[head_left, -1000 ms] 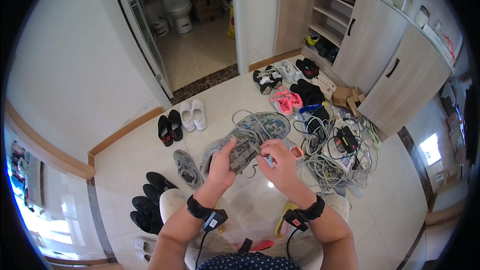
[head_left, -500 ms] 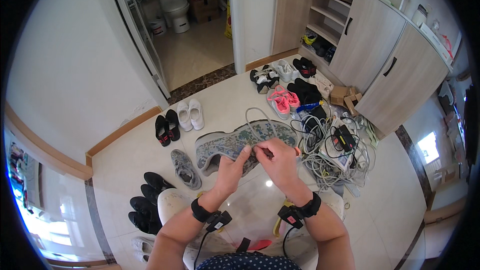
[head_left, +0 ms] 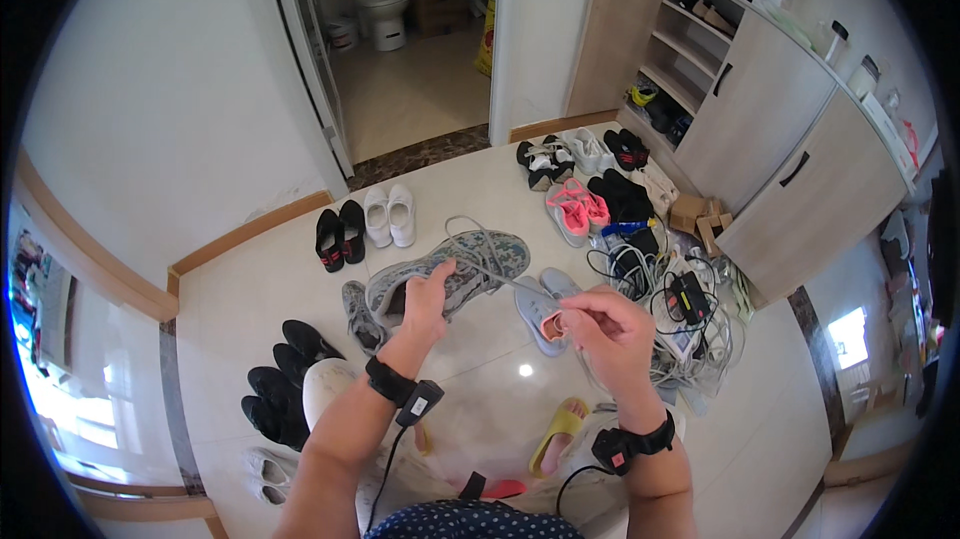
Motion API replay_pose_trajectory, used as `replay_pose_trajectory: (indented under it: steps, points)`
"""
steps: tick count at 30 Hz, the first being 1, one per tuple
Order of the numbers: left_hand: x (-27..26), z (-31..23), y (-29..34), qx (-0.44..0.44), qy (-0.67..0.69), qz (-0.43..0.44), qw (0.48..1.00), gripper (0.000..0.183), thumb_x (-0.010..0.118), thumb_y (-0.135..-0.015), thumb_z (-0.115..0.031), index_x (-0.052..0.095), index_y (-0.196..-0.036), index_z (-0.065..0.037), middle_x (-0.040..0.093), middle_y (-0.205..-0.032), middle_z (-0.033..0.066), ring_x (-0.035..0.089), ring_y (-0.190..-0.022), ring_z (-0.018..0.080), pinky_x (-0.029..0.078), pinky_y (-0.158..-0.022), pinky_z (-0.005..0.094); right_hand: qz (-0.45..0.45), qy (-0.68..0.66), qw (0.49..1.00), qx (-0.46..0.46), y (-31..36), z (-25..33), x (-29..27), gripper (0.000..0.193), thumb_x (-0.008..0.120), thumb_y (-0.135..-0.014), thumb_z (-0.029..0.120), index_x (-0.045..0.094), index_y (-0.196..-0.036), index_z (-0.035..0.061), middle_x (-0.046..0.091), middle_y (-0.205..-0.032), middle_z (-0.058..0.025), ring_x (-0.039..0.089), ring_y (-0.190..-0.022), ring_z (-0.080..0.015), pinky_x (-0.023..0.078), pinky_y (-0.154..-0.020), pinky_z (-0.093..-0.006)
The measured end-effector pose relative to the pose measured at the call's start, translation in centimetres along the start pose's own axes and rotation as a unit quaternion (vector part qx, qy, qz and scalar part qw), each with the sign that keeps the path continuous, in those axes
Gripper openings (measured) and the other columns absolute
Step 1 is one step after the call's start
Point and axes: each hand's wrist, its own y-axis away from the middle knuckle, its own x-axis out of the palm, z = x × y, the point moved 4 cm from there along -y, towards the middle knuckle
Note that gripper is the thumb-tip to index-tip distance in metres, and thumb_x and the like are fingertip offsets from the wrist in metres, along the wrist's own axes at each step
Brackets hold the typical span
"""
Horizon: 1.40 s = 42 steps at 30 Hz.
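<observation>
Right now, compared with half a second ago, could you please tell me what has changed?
The right hand has drawn away to the right from the camouflage shoe, pinching a lace that now stretches between them. The left hand still grips the shoe, which has shifted left, exposing more of the light grey pair. The white shoes and cable tangle stayed put.

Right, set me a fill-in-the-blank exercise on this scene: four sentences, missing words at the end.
1. The left hand holds a camouflage-patterned ____.
2. The right hand pinches the long, thin ____ stretched out from that item.
3. Near the wall, the white pair stands just to the ____ of the black-and-red pair.
4. The leftmost door of the cabinet stands ____.

Missing words: shoe; lace; right; open.
</observation>
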Motion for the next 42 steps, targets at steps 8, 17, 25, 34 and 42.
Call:
replay_pose_trajectory:
  steps: [8, 17, 25, 34, 42]
  points:
    - [-1.7, 0.7, -1.3, -0.042, 0.057, 0.018, 0.997, 0.022, 0.068, -0.086, -0.015, 0.065, -0.097, 0.004, 0.070, -0.094, 0.0120, 0.069, -0.081, 0.0230, 0.057, -0.074, 0.0351, 0.028, -0.131, 0.990, -0.032, 1.4, 2.2, -0.7, 0.015, 0.064, -0.085, -0.006, 0.067, -0.099, -0.0025, 0.066, -0.081, -0.0101, 0.058, -0.059, -0.0097, 0.045, -0.050, -0.0197]
    - [-0.3, -0.9, 1.4, -0.147, 0.114, 0.089, 0.979, 0.024, 0.061, -0.091, -0.016, 0.062, -0.108, 0.001, 0.069, -0.103, 0.0116, 0.068, -0.090, 0.0248, 0.057, -0.080, 0.0381, -0.059, -0.214, 0.968, 0.118, -1.2, -1.7, -0.8, 0.041, 0.050, -0.096, 0.005, 0.045, -0.136, 0.0026, 0.061, -0.118, -0.0184, 0.066, -0.084, -0.0181, 0.049, -0.060, -0.0223]
    - [1.9, -1.5, 4.4, -0.206, 0.091, 0.158, 0.961, 0.024, 0.058, -0.093, -0.018, 0.061, -0.110, -0.001, 0.068, -0.105, 0.0114, 0.067, -0.093, 0.0244, 0.056, -0.084, 0.0383, -0.012, -0.138, 0.977, 0.164, -1.4, -3.5, 0.9, 0.053, 0.052, -0.095, 0.002, 0.034, -0.145, 0.0052, 0.065, -0.110, -0.0186, 0.069, -0.089, -0.0211, 0.053, -0.067, -0.0250]
    - [3.0, -1.8, 6.2, -0.203, 0.065, 0.186, 0.959, 0.024, 0.058, -0.094, -0.018, 0.059, -0.113, -0.002, 0.066, -0.106, 0.0107, 0.066, -0.092, 0.0233, 0.056, -0.084, 0.0381, 0.046, -0.033, 0.992, 0.114, -1.5, -4.7, 2.1, 0.041, 0.058, -0.090, -0.006, 0.050, -0.130, -0.0012, 0.062, -0.113, -0.0116, 0.069, -0.089, -0.0174, 0.054, -0.077, -0.0240]
    - [3.2, -1.8, 6.7, -0.196, 0.049, 0.192, 0.960, 0.026, 0.060, -0.093, -0.018, 0.060, -0.113, -0.002, 0.066, -0.105, 0.0101, 0.067, -0.090, 0.0213, 0.057, -0.082, 0.0361, -0.003, 0.020, 0.991, 0.134, -1.6, -5.5, 1.9, 0.038, 0.064, -0.088, -0.004, 0.054, -0.124, -0.0001, 0.064, -0.107, -0.0073, 0.068, -0.095, -0.0153, 0.052, -0.067, -0.0193]
